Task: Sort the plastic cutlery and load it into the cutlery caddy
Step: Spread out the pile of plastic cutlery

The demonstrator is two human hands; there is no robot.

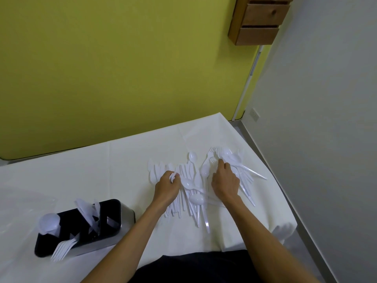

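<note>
Both my hands are down in the pile of white plastic cutlery (195,180) spread over the white tablecloth (122,160), well apart from each other. My left hand (168,185) is curled around a few white pieces at the pile's left edge, fingers closed on them. My right hand (225,180) lies flat on the right side of the heap, fingers stretched toward a cluster of forks (214,153) and spoons; whether it grips anything, I can't tell. Off to my left stands the black cutlery caddy (81,227), with a spoon (49,222), knives (87,211) and forks sticking out of separate compartments.
</note>
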